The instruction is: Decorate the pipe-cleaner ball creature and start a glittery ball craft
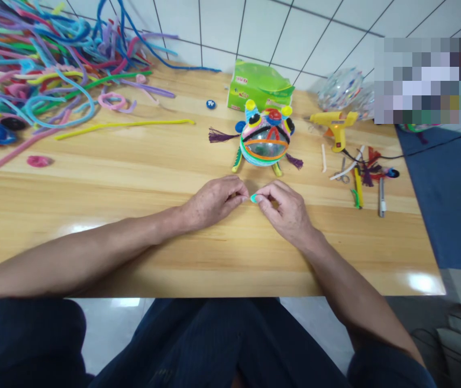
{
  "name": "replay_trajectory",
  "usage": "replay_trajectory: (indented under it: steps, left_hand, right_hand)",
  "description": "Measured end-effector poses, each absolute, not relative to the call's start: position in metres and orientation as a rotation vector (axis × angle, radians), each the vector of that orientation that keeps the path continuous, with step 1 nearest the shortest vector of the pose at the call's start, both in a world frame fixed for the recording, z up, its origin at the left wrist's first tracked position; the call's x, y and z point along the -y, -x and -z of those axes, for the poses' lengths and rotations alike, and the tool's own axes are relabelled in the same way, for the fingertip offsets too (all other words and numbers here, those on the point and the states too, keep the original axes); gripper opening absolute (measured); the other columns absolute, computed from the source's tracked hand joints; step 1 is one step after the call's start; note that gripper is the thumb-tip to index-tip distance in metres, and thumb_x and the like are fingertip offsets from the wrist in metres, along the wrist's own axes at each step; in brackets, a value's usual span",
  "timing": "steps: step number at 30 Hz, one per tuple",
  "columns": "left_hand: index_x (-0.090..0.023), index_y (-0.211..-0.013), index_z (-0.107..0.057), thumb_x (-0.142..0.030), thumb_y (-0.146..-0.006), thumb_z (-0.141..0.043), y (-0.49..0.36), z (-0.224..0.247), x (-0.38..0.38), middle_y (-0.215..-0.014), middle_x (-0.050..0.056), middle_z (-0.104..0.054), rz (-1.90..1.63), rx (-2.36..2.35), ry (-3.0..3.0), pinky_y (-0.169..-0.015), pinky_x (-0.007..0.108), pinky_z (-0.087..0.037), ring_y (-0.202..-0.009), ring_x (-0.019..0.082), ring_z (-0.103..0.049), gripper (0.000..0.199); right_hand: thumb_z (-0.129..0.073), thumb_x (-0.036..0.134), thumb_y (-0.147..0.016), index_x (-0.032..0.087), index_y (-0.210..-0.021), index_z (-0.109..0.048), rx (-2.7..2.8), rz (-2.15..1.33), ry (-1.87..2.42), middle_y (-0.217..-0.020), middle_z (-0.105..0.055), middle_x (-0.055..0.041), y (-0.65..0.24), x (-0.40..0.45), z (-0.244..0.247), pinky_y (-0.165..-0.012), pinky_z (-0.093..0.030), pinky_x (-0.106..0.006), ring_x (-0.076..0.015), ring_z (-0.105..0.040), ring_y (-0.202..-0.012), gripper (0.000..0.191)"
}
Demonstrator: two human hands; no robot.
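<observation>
Head view: wooden tabletop [234, 264] opens toward its near edge, my right hand [285, 210] pinching a teal piece [253, 198], left hand [215, 201] pinched closed alongside.

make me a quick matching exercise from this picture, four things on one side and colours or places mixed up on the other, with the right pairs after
Things
1. glue gun
2. green pack
3. small teal piece
4. blue button

Colours and places
A. held in the right hand
B. on the table, left of the pack
C. yellow, with a dark cord
D. just behind the decorated figure

Right pairs
1-C, 2-D, 3-A, 4-B
</observation>
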State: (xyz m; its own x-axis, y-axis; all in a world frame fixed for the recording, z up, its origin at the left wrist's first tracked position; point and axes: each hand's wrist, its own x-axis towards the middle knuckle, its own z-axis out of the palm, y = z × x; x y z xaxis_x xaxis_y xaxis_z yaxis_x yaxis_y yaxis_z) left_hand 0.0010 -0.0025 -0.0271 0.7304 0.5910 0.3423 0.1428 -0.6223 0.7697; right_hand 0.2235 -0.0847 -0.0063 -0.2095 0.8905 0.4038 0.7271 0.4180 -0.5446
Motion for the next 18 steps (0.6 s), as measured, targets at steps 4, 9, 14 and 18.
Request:
replay_trajectory:
  steps: [4,9,14,18]
  left_hand:
    - [-0.018,-0.091,-0.069,-0.018,-0.1,-0.063,-0.001,0.022,0.001,-0.084,0.001,-0.069,-0.906,-0.7,-2.026,-0.067,0.024,-0.046,-0.07,0.012,-0.058,0.011]
    - [-0.018,-0.092,-0.07,-0.034,-0.099,-0.069,-0.002,0.02,-0.004,-0.078,-0.001,-0.065,-0.99,-0.909,-1.73,-0.062,0.025,-0.042,-0.064,0.012,-0.052,0.017]
    - [-0.018,-0.092,-0.071,-0.043,-0.096,-0.071,-0.004,0.017,-0.001,-0.086,0.002,-0.072,-0.893,-0.819,-1.624,-0.07,0.025,-0.05,-0.076,0.013,-0.059,0.025]
    - [-0.019,-0.092,-0.07,-0.042,-0.097,-0.071,-0.005,0.012,0.003,-0.077,-0.001,-0.066,-0.804,-0.766,-1.514,-0.065,0.024,-0.046,-0.068,0.011,-0.053,0.024]
  right_hand:
    - [-0.065,0.021,-0.105,0.024,-0.096,-0.071,1.94,-0.225,1.402,-0.081,-0.07,-0.0005,-0.224,0.084,0.009,-0.07,-0.052,-0.032,-0.0173,-0.067,-0.074,0.011]
    - [-0.064,0.02,-0.106,0.024,-0.098,-0.076,2.089,0.0,1.35,-0.091,-0.078,-0.0055,-0.217,0.087,0.02,-0.08,-0.057,-0.037,-0.0219,-0.072,-0.084,0.014]
    - [-0.07,0.027,-0.103,0.023,-0.095,-0.075,2.195,-0.106,1.3,-0.09,-0.076,-0.006,-0.211,0.091,0.023,-0.079,-0.058,-0.038,-0.0222,-0.07,-0.084,0.01]
    - [-0.069,0.026,-0.103,0.024,-0.096,-0.074,2.053,-0.169,1.32,-0.09,-0.076,-0.0051,-0.212,0.091,0.017,-0.078,-0.058,-0.039,-0.022,-0.071,-0.083,0.009]
